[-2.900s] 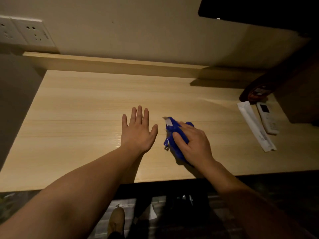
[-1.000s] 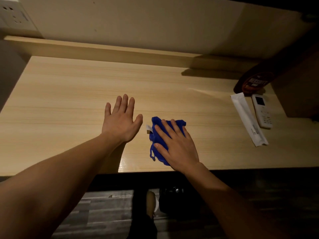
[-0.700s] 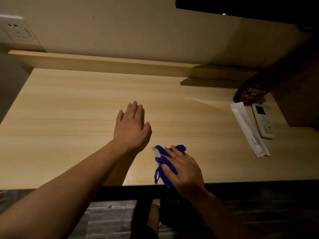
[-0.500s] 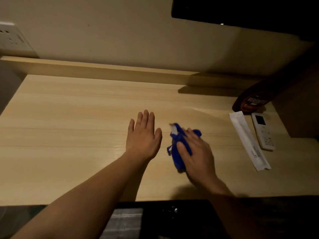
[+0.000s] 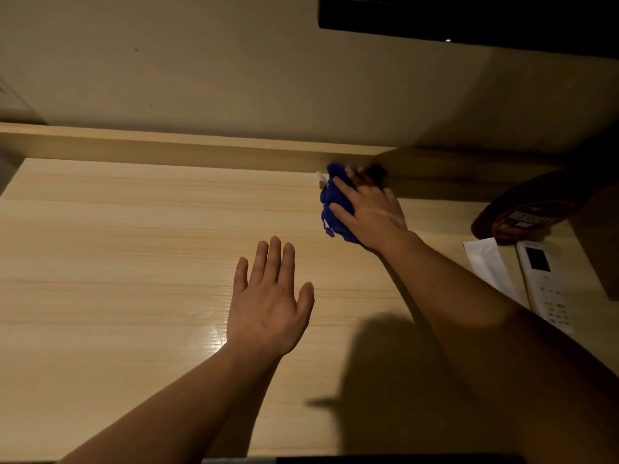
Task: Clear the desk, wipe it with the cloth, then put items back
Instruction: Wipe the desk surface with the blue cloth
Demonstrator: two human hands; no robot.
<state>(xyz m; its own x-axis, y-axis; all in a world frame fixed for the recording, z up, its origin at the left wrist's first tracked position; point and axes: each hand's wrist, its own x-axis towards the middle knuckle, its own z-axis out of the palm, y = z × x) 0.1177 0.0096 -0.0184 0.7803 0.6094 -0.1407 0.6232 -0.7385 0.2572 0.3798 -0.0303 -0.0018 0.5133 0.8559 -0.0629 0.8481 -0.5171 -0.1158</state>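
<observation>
A crumpled blue cloth (image 5: 330,199) with a small white tag lies near the back of the light wooden desk (image 5: 117,246), close to the raised back ledge. My right hand (image 5: 368,209) presses down on the cloth, fingers spread over it and covering its right part. My left hand (image 5: 269,303) rests flat on the desk in the middle, palm down, fingers apart, holding nothing.
At the right edge lie a white remote (image 5: 544,283), a white paper-wrapped packet (image 5: 487,262) and a dark brown pouch (image 5: 522,212). A brown box side (image 5: 599,236) stands at far right. A dark screen (image 5: 469,18) hangs on the wall above.
My right hand has pushed the cloth from the desk's front middle away to the back ledge. My left hand has stayed flat on the desk.
</observation>
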